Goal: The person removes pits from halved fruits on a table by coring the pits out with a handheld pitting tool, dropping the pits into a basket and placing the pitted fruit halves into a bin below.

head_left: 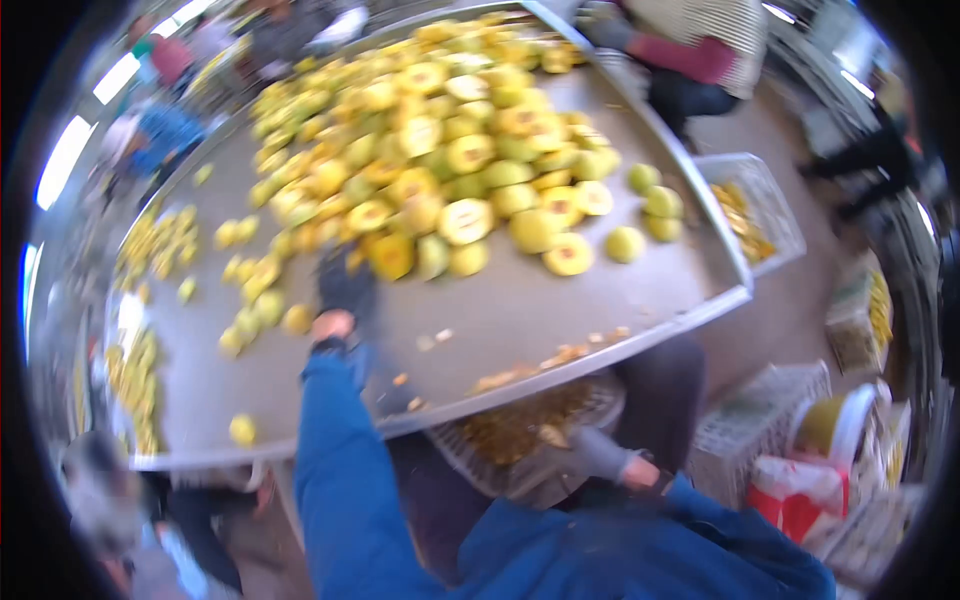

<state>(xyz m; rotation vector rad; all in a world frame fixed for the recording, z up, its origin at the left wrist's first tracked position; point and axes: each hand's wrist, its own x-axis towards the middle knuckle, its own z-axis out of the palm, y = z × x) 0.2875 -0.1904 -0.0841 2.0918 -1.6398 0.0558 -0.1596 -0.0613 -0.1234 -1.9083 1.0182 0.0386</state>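
- The left hand (346, 285), in a dark glove, reaches over the metal worktop (480, 335) to the near edge of the heaped fruit halves (465, 152).
- The right hand (598, 455), in a grey glove, is low beside the worktop's near rim, over a basket (458, 464) holding brownish bits (515, 425); a small pale piece (552, 435) shows at its fingertips.
- Both hands are motion-blurred, so I cannot tell how far the fingers of either are open, or whether the left has hold of a half or the right grips the pale piece.
- The fruit halves fill the far middle of the worktop, some cut face up with reddish-brown centres; looser yellow-green fruit (663, 202) lies right of the heap, and more pieces (135, 385) lie along the left edge.
- Pale scraps (565, 354) line the near rim.
- On the floor at right are a crate (790, 222) with yellow pieces, a pale crate (765, 410) and a red-and-white bag (800, 492).
- A person in a striped top (690, 25) is by the worktop's far right side.
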